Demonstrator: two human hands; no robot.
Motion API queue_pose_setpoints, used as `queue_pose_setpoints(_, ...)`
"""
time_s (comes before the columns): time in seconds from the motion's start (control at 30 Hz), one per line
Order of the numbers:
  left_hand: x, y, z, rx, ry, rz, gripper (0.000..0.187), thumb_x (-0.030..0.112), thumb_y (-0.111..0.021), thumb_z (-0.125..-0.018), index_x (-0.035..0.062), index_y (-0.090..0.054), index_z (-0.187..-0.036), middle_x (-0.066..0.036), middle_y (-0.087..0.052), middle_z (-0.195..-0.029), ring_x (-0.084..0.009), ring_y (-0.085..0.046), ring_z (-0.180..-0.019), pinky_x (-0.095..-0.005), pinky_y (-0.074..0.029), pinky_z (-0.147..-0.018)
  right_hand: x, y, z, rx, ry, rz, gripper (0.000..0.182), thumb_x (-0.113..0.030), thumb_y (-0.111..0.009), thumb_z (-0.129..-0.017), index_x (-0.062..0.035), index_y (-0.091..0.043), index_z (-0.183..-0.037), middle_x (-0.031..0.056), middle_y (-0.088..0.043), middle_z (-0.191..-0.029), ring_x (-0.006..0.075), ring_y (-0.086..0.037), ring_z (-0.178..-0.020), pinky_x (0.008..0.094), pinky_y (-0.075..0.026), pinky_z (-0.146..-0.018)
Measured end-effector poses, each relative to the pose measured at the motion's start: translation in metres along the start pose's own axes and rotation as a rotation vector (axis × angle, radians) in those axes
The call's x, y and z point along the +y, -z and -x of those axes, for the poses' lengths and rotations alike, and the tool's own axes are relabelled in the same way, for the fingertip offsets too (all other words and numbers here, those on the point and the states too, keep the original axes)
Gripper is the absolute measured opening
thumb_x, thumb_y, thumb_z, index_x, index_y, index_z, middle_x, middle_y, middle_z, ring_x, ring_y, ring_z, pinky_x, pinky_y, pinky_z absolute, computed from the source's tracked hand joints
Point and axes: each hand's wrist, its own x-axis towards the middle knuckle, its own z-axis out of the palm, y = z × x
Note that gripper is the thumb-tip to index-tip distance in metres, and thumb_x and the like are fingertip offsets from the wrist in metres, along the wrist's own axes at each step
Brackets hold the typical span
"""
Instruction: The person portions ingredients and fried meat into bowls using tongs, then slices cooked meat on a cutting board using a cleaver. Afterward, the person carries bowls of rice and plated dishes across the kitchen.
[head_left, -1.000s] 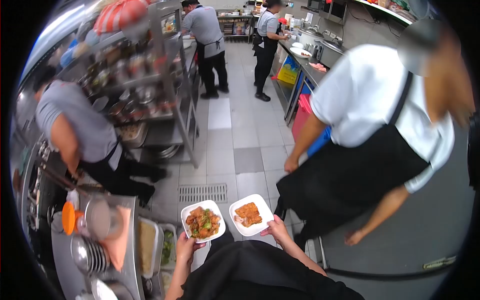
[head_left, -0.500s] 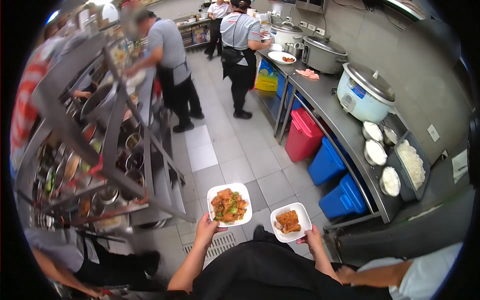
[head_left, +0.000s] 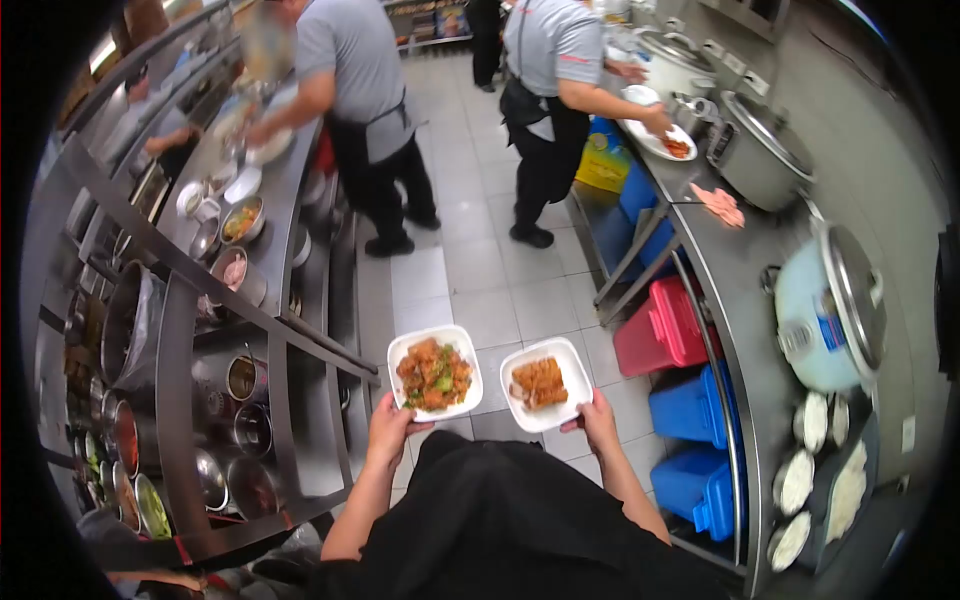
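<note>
My left hand (head_left: 392, 430) grips the near edge of a white square dish (head_left: 396, 350). In that dish lie browned, saucy pieces of food topped with chopped greens (head_left: 436, 376). My right hand (head_left: 596, 420) is closed on the near right corner of a second white dish (head_left: 520, 357), which holds a few golden-brown fried pieces (head_left: 540, 384). Both dishes are held side by side above the floor in front of my black apron (head_left: 490, 500), a small gap between them. My fingers under the dishes are hidden.
Two people in grey shirts (head_left: 345, 70) (head_left: 560, 45) stand ahead on either side of the tiled aisle (head_left: 460, 250). To the left is a metal rack (head_left: 240, 315) with pots. A right-hand counter (head_left: 700, 240) carries rice cookers (head_left: 835, 310); red (head_left: 660, 330) and blue bins (head_left: 690, 410) sit below.
I have moved forward along the aisle, so the counter, rack and people appear nearer. Both dishes stay in my hands. The person on the right now reaches toward a plate on the counter.
</note>
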Motion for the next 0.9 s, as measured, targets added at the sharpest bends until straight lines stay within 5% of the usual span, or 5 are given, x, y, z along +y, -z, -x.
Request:
queue_pose_setpoints(0.4, 0.143, -0.023, -0.403, -0.111, -0.010, -0.036, 0.051, -0.006, -0.046, -0.084, -0.0075, -0.035, -0.134, -0.020, -0.062, -0.114, -0.0287, -0.069, -0.095, -0.0380, -0.064, -0.075, -0.146, -0.140, -0.304, 0.141, -0.005, -0.095, 0.041, -0.004, -0.042, -0.086, 0.0059, -0.045, -0.125, 0.0180, -0.063, -0.102, 0.0256, -0.067, -0.068, 0.0343, -0.060, -0.056)
queue_pose_setpoints(0.63, 0.246, -0.103, -0.600, -0.139, 0.042, -0.018, 0.048, -0.006, -0.046, -0.083, -0.0069, -0.038, -0.130, -0.020, -0.062, -0.112, -0.0278, -0.070, -0.090, -0.0357, -0.064, -0.075, -0.232, -0.160, -0.422, 0.263, 0.002, -0.101, 0.044, -0.003, -0.043, -0.084, 0.0064, -0.045, -0.127, 0.0191, -0.062, -0.103, 0.0270, -0.067, -0.072, 0.0356, -0.060, -0.054)
queue_pose_setpoints(0.9, 0.334, -0.187, -0.826, -0.085, -0.029, 0.060, 0.039, -0.004, -0.045, -0.083, -0.0051, -0.042, -0.122, -0.022, -0.062, -0.112, -0.0339, -0.070, -0.090, -0.0376, -0.063, -0.074, -0.352, -0.215, -0.619, 0.023, 0.027, -0.144, 0.041, -0.003, -0.044, -0.087, 0.0055, -0.045, -0.127, 0.0172, -0.064, -0.100, 0.0255, -0.068, -0.068, 0.0342, -0.060, -0.055)
